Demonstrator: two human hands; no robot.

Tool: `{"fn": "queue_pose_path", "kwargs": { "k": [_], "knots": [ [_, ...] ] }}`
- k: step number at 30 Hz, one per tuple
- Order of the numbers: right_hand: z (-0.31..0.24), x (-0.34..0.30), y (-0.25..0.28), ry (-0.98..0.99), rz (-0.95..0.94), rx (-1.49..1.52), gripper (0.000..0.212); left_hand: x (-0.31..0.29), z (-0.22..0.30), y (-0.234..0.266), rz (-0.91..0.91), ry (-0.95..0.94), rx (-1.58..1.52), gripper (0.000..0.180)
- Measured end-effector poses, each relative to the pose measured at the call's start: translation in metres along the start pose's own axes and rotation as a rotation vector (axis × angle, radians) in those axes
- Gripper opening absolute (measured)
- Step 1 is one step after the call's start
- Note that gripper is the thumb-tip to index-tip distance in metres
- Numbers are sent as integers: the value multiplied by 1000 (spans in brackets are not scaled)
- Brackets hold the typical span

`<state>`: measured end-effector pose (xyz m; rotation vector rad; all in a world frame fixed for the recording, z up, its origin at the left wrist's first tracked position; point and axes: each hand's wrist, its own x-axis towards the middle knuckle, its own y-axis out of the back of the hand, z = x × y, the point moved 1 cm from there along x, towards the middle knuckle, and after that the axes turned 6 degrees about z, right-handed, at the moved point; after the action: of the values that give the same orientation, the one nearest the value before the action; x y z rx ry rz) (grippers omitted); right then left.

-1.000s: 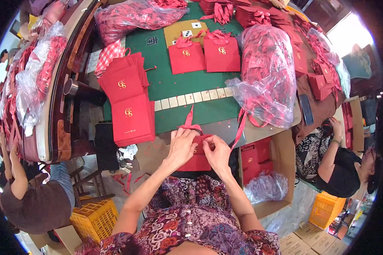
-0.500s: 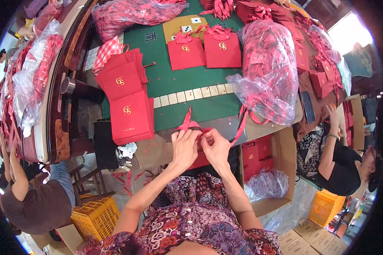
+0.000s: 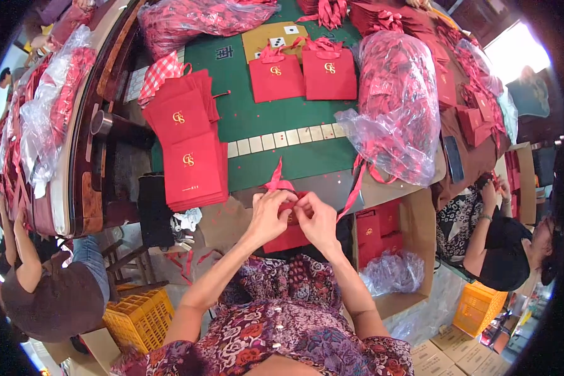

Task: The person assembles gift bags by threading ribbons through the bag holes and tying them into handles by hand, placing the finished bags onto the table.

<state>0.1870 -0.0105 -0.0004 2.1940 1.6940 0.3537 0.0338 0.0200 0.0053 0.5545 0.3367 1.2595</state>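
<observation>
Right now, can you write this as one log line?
left hand: pinching ribbon | right hand: on red bag | flat bag stack: left on green table

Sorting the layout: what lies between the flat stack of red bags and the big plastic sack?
In the head view, green table felt with a row of pale tiles lies between the bag stack and the sack.

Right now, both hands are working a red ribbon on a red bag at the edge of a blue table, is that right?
Not quite: the table is green, not blue, as the head view shows. Both hands, left and right, do work a red ribbon on a red bag.
</observation>
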Motion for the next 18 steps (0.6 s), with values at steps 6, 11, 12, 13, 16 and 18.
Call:
{"fn": "queue_pose_path", "kwargs": {
  "k": [6, 11, 12, 13, 16, 18],
  "knots": [
    [-3, 5, 18, -8, -170, -150, 16, 1, 4, 3, -121, -81, 106, 29],
    [7, 13, 20, -110, -240, -24, 17, 3, 1, 5, -217, -130, 143, 26],
    [2, 14, 23, -98, -235, -65, 17, 3, -2, 6, -216, -128, 145, 26],
    [-3, 16, 25, -85, -229, -106, 16, 3, -7, 5, -216, -41, 47, 26],
    [1, 15, 25, 13, -246, -79, 15, 0, -24, -1, -214, 39, -79, 26],
    [4, 12, 24, 64, -251, -28, 14, -1, -24, -3, -176, 133, -182, 25]
  ]
}}
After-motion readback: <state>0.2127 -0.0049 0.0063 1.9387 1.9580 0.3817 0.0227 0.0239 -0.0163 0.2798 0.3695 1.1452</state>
